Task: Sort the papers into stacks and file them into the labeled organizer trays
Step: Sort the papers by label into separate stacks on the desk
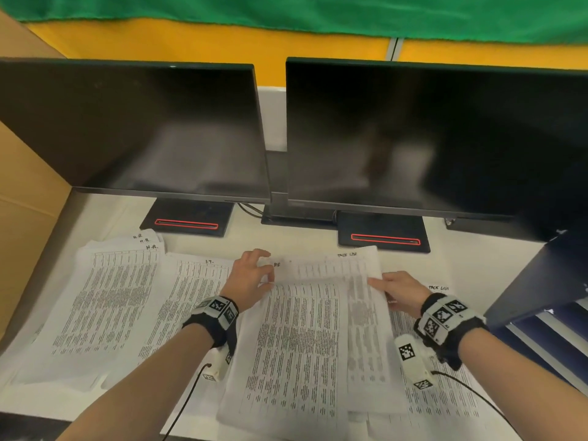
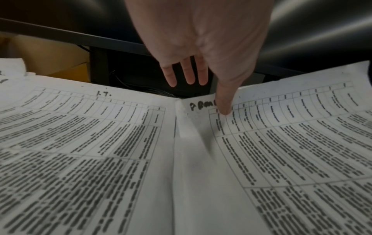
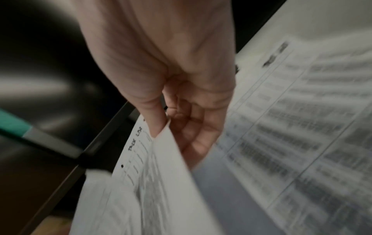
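Observation:
Printed table sheets cover the desk in stacks: one marked H.R. [image 1: 105, 297] at the left, an I.T. sheet [image 1: 191, 281] beside it, a middle stack [image 1: 296, 345], and a task list stack [image 1: 445, 402] at the right. My left hand [image 1: 265, 265] presses its thumb [image 2: 223, 109] on the middle stack's top sheet [image 2: 281, 143] beside a handwritten label, the other fingers straight above the paper. My right hand [image 1: 378, 283] pinches the right edge of a lifted task list sheet [image 1: 359, 281] between thumb and fingers [image 3: 189, 143]; this sheet [image 3: 171, 174] curls up over the middle stack.
Two dark monitors [image 1: 143, 128] [image 1: 429, 138] on stands with red-lined bases [image 1: 187, 222] stand just behind the papers. A dark organizer [image 1: 541, 281] with pale trays under it sits at the right edge. A cardboard wall [image 1: 25, 202] closes the left side.

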`<state>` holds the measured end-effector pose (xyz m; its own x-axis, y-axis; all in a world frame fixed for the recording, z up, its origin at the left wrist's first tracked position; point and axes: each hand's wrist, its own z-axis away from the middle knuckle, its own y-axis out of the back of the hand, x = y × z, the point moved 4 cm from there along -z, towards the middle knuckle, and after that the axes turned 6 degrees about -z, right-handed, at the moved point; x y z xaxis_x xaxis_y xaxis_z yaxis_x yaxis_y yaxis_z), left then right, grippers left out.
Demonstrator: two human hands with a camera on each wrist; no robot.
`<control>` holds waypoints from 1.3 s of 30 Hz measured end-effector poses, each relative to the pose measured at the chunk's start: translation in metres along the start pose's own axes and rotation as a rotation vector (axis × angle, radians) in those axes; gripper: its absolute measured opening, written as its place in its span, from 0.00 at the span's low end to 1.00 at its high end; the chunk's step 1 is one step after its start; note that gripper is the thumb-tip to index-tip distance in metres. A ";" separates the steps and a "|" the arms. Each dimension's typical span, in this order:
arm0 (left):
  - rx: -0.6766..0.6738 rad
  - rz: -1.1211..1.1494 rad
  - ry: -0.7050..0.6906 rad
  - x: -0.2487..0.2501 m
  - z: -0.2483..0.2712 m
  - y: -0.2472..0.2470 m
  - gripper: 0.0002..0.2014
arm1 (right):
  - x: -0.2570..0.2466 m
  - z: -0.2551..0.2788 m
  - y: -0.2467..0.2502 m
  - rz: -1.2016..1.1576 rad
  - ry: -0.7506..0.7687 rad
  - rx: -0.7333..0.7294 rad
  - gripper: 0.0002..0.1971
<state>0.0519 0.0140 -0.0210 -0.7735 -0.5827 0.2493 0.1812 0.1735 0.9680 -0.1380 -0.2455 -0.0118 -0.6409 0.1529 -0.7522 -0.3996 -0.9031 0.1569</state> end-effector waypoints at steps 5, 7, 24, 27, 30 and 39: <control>-0.080 -0.082 -0.086 0.014 -0.008 -0.007 0.03 | 0.018 0.004 0.062 0.465 -0.121 0.182 0.06; -0.099 -0.105 -0.105 0.019 -0.012 -0.008 0.04 | 0.021 0.011 0.080 0.668 -0.189 0.266 0.10; -0.021 -0.088 -0.090 0.026 -0.012 -0.016 0.04 | -0.005 -0.009 -0.038 0.992 0.394 0.355 0.22; -0.008 -0.096 -0.083 0.023 -0.010 -0.018 0.04 | 0.007 -0.015 -0.034 0.960 0.275 0.365 0.25; 0.007 -0.094 -0.084 0.024 -0.009 -0.019 0.03 | 0.008 -0.016 -0.030 0.968 0.309 0.433 0.24; -0.015 -0.113 -0.103 0.022 -0.005 -0.014 0.00 | -0.011 -0.026 -0.043 0.903 0.410 0.430 0.10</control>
<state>0.0357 -0.0054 -0.0290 -0.8475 -0.5132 0.1356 0.0982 0.0996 0.9902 -0.0969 -0.2190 -0.0269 -0.5779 -0.7168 -0.3900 -0.1368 -0.3861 0.9123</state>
